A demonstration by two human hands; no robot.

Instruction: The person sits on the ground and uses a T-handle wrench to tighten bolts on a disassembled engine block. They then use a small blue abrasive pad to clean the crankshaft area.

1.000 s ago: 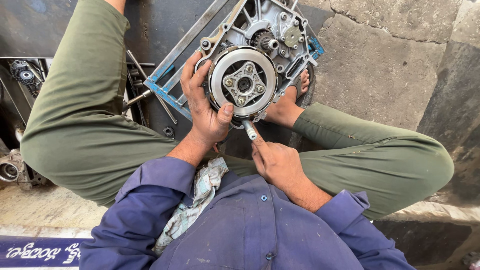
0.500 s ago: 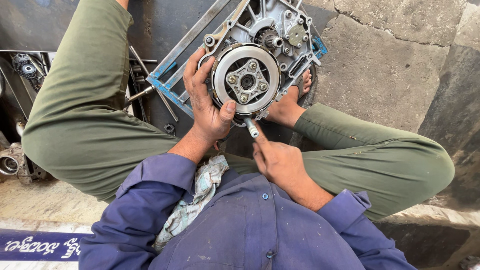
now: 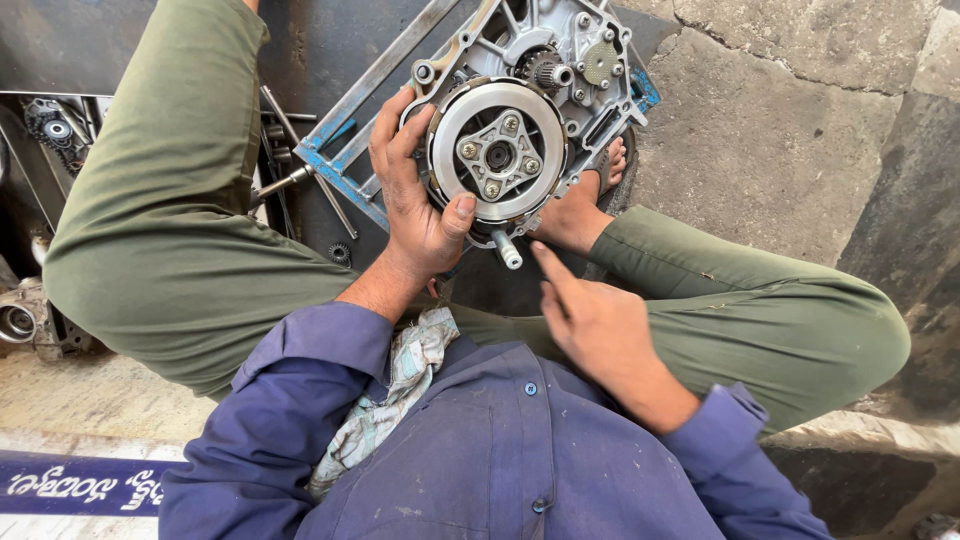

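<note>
Landmark: round silver clutch assembly [image 3: 497,155] with four bolt heads around a dark centre hole, mounted on the face of a grey cast-metal engine case [image 3: 575,60].

Left hand [image 3: 415,205]: wrapped around the left rim of the clutch assembly. Fingers curl over the upper-left edge, thumb pressed on the lower edge of the silver plate. Hand partly closed, gripping the disc.

Right hand [image 3: 590,320]: below and right of the clutch assembly, not touching it. Loosely open, holds nothing; index finger extended, pointing up toward a short pale metal shaft [image 3: 507,250] that sticks out just below the disc. Fingertip near the shaft end, a small gap showing. Hand slightly blurred.

Engine case: extends above and right of the clutch assembly, small toothed gear [image 3: 543,68] visible directly above the disc. A bare foot [image 3: 612,165] rests just right of the disc against the case edge.

Blue-painted metal frame bar [image 3: 345,140]: runs diagonally left of the clutch assembly, behind the left hand.

Loose steel rods and tools [image 3: 290,150]: further left of the frame bar, on a dark floor.

Person sits cross-legged in olive green trousers [image 3: 150,200], legs either side of the clutch assembly; dirty pale rag [image 3: 395,395] on the lap, well below the disc, against a blue shirt [image 3: 480,460]
</note>
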